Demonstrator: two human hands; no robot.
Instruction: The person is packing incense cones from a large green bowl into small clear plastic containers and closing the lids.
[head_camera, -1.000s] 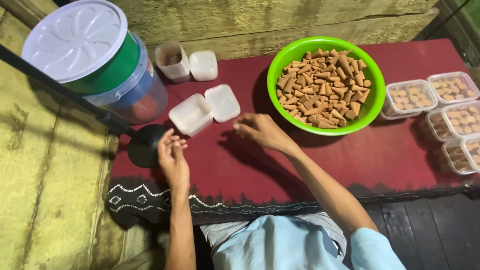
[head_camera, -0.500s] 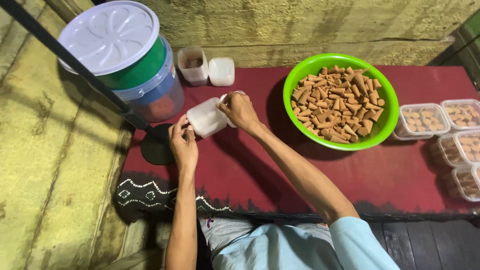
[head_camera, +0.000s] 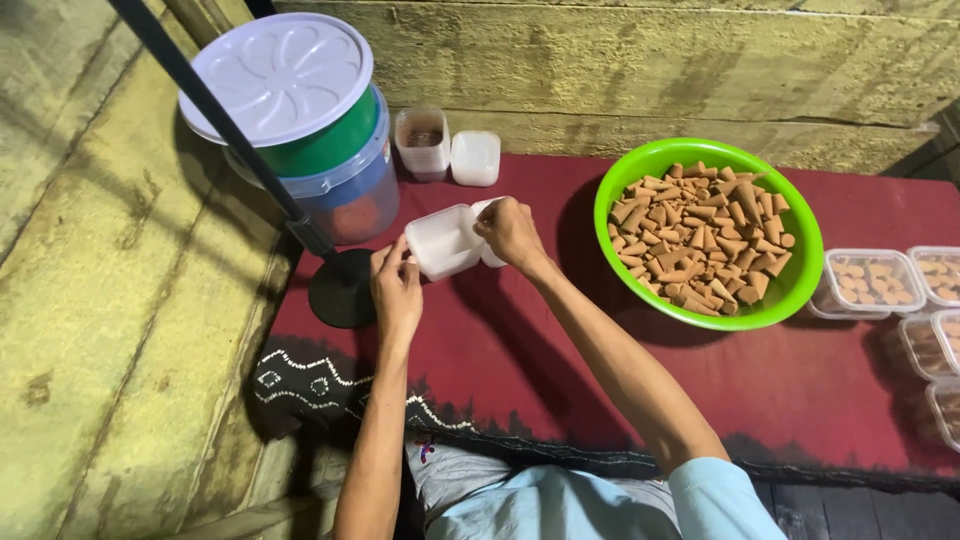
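An empty clear hinged plastic box (head_camera: 443, 240) sits between my hands on the dark red cloth (head_camera: 560, 360). My left hand (head_camera: 396, 287) pinches its near left corner. My right hand (head_camera: 511, 232) grips the box's lid side at the right. A bright green bowl (head_camera: 790, 300) heaped with small brown cone-shaped pieces (head_camera: 705, 240) stands to the right of my right hand.
A large lidded plastic bucket (head_camera: 300, 120) stands at the back left, with a black stand pole and round base (head_camera: 342, 290) in front of it. Two small containers (head_camera: 448, 145) sit by the wall. Filled clear boxes (head_camera: 870, 282) line the right edge.
Both hands reached from the cloth to the open plastic box and took hold of it, left hand on the corner, right hand on the lid side. The camera moved closer.
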